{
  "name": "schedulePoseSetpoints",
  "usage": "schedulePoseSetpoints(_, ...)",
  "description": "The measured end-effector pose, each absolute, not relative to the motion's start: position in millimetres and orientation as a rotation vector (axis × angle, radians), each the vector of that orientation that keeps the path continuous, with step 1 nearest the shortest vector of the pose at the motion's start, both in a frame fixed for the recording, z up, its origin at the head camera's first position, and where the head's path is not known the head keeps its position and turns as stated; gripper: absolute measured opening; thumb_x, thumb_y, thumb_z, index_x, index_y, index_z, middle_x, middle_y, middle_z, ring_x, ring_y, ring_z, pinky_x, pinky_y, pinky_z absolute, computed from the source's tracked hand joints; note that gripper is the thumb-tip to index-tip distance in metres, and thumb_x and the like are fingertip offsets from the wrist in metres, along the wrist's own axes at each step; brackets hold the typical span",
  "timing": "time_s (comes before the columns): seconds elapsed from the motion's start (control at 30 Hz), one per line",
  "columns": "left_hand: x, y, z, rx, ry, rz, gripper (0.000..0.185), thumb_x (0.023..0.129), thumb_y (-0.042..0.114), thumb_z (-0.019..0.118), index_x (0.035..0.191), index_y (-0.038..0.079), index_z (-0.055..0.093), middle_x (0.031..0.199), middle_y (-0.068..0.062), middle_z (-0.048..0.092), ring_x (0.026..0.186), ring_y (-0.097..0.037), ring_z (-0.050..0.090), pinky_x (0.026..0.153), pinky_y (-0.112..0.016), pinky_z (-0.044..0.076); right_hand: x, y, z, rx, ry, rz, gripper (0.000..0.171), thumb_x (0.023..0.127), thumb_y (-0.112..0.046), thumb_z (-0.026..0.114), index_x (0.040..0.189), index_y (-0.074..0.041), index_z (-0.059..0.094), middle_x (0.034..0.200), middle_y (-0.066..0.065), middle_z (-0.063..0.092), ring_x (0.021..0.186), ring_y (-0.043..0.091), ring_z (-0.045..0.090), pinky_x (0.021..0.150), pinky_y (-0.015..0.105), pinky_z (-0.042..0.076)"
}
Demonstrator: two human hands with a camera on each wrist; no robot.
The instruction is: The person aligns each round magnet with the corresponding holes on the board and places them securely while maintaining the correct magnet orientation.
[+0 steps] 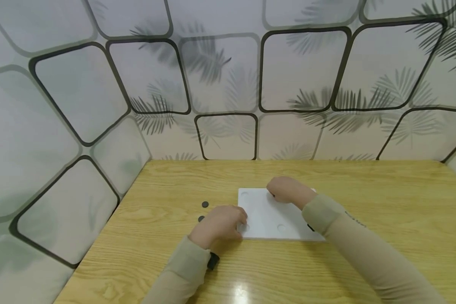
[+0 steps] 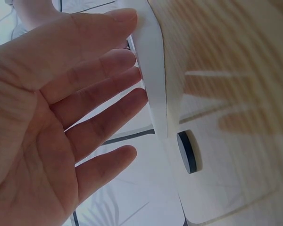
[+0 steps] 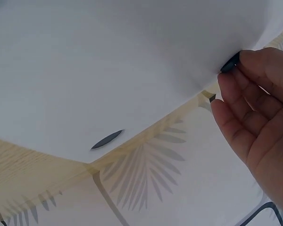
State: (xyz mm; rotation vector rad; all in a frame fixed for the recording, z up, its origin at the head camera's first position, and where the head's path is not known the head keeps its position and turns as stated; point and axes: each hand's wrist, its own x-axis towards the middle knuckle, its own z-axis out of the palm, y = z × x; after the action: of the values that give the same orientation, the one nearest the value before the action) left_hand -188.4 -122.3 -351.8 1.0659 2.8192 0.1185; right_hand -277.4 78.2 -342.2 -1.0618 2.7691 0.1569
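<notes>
On the wooden table [image 1: 327, 270] in the head view, a white board [image 1: 273, 217] lies flat in front of me, with shallow round dents in its face. My left hand [image 1: 220, 226] rests at the board's near left corner, fingers against its edge. My right hand [image 1: 286, 190] sits on the far side of the board, fingers bent down onto it. Two small dark discs [image 1: 204, 204] lie on the table just left of the board, one nearer me than the other.

In the left wrist view, my left hand [image 2: 52, 117] is spread with straight fingers [image 2: 108, 113], whose tips touch the board's thin white edge [image 2: 153, 70]; it grips nothing. One dark disc [image 2: 187, 151] stands out just beside that edge.

In the right wrist view, my right hand [image 3: 257, 117] pinches a small dark disc [image 3: 230, 62] at its fingertips, pressed against the board's white face [image 3: 108, 61]. Another dark disc [image 3: 107, 139] sits in the board near its edge.
</notes>
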Motion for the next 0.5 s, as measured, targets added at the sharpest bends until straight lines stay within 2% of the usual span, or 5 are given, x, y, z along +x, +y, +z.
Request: schedulePoseSetpoints(0.5,-186.3,-119.4,-348.6,1.001,2.817,0.095,0.026,0.07,0.023,0.074,0.094,0.015,0.069,0.106,0.008,0.059,0.094,-0.009,0.055,0.076,-0.021,0.043,-276.6,81.5,-343.0,-1.148,2.807,0.15,0.018,0.083,0.002,0.052,0.068,-0.008,0.051,0.066,0.003,0.049,0.061,0.016,0.046,0.058,0.03,0.04)
